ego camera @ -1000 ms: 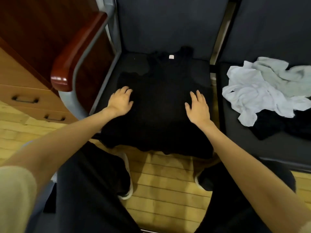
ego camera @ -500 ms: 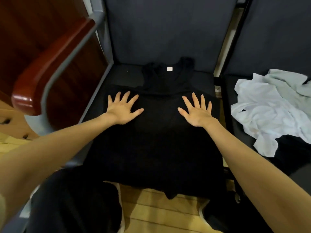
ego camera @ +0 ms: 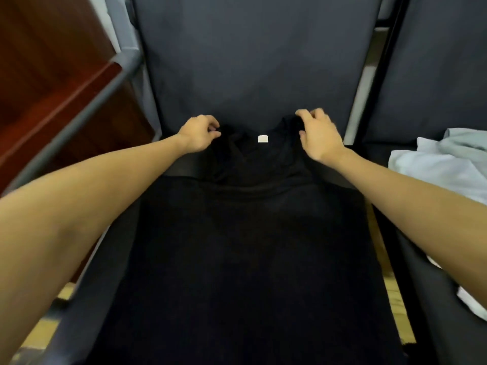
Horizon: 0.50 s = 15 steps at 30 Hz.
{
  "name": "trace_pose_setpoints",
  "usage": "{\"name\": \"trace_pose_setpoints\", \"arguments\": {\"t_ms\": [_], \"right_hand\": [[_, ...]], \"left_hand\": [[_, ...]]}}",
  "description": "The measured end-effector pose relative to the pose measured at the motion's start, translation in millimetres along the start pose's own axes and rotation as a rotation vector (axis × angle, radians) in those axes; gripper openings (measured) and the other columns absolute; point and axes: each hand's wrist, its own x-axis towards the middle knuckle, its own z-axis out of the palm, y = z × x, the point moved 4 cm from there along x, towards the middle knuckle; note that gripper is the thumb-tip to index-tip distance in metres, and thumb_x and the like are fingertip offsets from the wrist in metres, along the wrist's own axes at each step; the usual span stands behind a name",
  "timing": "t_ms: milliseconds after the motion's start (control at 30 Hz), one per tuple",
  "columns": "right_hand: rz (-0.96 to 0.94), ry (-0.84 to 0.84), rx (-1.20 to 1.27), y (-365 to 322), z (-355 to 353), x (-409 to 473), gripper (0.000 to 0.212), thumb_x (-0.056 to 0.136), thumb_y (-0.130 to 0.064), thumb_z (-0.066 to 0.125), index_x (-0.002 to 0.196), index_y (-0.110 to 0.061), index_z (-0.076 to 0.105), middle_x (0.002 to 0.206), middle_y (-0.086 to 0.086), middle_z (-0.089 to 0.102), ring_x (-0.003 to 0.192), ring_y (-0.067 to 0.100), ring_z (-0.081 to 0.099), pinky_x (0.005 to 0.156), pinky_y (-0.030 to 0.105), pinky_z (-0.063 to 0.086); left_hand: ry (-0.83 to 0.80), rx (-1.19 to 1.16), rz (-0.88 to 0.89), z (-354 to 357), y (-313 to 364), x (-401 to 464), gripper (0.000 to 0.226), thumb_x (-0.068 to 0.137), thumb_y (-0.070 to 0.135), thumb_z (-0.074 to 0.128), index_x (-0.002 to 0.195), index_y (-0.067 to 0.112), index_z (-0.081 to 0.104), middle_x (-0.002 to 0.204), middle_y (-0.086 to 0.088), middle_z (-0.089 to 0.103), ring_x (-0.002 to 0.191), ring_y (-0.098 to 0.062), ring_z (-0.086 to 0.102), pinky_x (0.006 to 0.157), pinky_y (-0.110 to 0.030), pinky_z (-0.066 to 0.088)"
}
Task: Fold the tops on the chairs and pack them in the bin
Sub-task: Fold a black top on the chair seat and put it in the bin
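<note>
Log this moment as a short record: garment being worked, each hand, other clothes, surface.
garment: black sleeveless cotton top, spread flat, small white neck label facing up
left hand: left hand pinches the top's left shoulder strap
right hand: right hand grips the right shoulder strap
other clothes: crumpled pale blue and white tops on the neighbouring seat
surface: dark grey padded chair seat
bin: not in view

black top [ego camera: 250, 233] flat on chair seat [ego camera: 340, 175]
</note>
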Motion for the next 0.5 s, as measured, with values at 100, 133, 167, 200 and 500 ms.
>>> {"name": "trace_pose_setpoints", "arguments": {"t_ms": [100,133,167,200,500], "right_hand": [[-0.013,0.144,-0.050,2.7,7.9,14.8,0.037,0.095,-0.014,0.054,0.130,-0.006,0.046,0.124,0.020,0.042,0.106,0.039,0.047,0.088,0.046,0.043],[0.002,0.176,-0.055,3.6,10.6,17.5,0.034,0.093,-0.015,0.058,0.124,-0.005,0.048,0.122,0.019,0.041,0.104,0.037,0.047,0.086,0.044,0.044],[0.013,0.196,-0.067,4.1,13.3,19.6,0.033,0.091,-0.016,0.062,0.120,-0.004,0.049,0.121,0.019,0.041,0.103,0.036,0.047,0.085,0.043,0.044],[0.017,0.205,-0.082,4.0,16.1,21.4,0.033,0.089,-0.016,0.065,0.116,-0.004,0.049,0.120,0.019,0.042,0.102,0.035,0.046,0.084,0.042,0.044],[0.008,0.247,-0.058,-5.1,14.0,20.8,0.017,0.089,-0.015,0.062,0.101,-0.006,0.054,0.112,0.015,0.050,0.102,0.033,0.048,0.086,0.040,0.038]], "left_hand": [[0.031,-0.070,-0.010,10.2,0.3,19.6,0.032,0.089,0.025,0.068,0.118,0.011,0.061,0.108,-0.004,0.066,0.100,-0.020,0.061,0.094,-0.032,0.048],[0.013,-0.069,-0.006,13.9,0.5,24.7,0.032,0.087,0.024,0.071,0.115,0.011,0.062,0.104,-0.002,0.066,0.098,-0.019,0.062,0.094,-0.033,0.049],[-0.011,-0.059,-0.006,18.0,0.2,29.0,0.031,0.085,0.023,0.073,0.112,0.012,0.063,0.101,-0.001,0.065,0.098,-0.019,0.063,0.094,-0.034,0.050],[-0.032,-0.049,-0.010,22.2,-0.1,32.1,0.029,0.084,0.021,0.074,0.110,0.013,0.063,0.100,0.000,0.064,0.098,-0.019,0.063,0.094,-0.035,0.050],[-0.189,-0.249,0.001,26.3,18.2,14.4,0.009,0.086,0.013,0.071,0.088,0.017,0.063,0.078,0.006,0.055,0.076,-0.010,0.052,0.067,-0.016,0.042]]}}
